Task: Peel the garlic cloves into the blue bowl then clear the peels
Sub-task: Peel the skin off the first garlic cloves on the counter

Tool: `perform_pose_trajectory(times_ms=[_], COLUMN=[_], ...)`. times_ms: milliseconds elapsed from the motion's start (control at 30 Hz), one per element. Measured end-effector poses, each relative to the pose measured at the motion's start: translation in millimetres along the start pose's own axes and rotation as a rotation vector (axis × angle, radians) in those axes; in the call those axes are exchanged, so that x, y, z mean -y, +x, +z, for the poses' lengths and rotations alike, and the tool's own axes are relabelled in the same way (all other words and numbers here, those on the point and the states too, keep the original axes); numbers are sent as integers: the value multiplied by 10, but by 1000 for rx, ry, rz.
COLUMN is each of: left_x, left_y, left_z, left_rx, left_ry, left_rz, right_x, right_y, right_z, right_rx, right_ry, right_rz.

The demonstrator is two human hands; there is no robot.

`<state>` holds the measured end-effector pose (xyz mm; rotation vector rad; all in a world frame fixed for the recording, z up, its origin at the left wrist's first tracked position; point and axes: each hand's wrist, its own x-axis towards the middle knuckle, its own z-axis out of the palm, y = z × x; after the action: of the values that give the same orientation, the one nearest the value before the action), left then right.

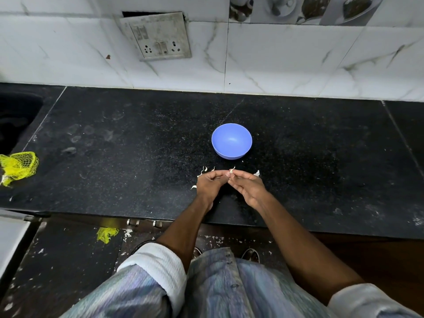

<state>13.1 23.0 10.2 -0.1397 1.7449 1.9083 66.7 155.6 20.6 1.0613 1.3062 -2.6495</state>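
The garlic clove (231,171) sits pinched between the fingertips of the right hand (246,188), its thin pale tail curling up just above the grip; the left hand (210,181) meets it from the other side, fingers curled in, thumb and forefinger closing on the same clove, though how much of it each hand has is too small to tell. Judged from its size, the clove should be very light, firm under a papery dry skin, and likely slippery once bared, so the pointed tip looks the best place to catch the skin while the other hand steadies the body. Beyond the grip stands the blue bowl (231,141), smooth round plastic, apparently holding nothing. Curled white peels (257,173) lie scattered on the speckled black stone counter (114,157) beside and beneath both hands
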Motion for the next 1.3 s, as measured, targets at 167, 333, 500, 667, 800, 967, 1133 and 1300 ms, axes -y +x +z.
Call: perform_pose_trajectory(times_ms=[167, 333, 500, 667, 800, 967, 1133, 1300], left_x=[-17, 23, 83, 185, 172, 168, 128, 125], left_y=[-3, -15, 30, 18, -15, -30, -5, 39], left_z=[52, 187, 272, 288, 247, 157, 89, 134], left_rx=[-117, -321, -427, -419, -329, -239, -135, -121], left_ry=[-121, -85, 18, 62, 41, 164, 176, 316], left_rz=[-170, -217, -146, -89, -33, -30, -16, 29], right_x=[-12, -105, -143, -200, -170, -169, -141, -164], right_y=[-4, 6, 9, 8, 51, 59, 54, 97], right_z=[8, 25, 55, 50, 79, 61, -7, -37], right_rx=[-13, -66, -95, -110, -86, -50, -61, -93], right_ry=[-23, -33, -19, -57, -142, -229, -417, -583], right_rz=[-14, -28, -62, -83, -117, -77, -155, -227])
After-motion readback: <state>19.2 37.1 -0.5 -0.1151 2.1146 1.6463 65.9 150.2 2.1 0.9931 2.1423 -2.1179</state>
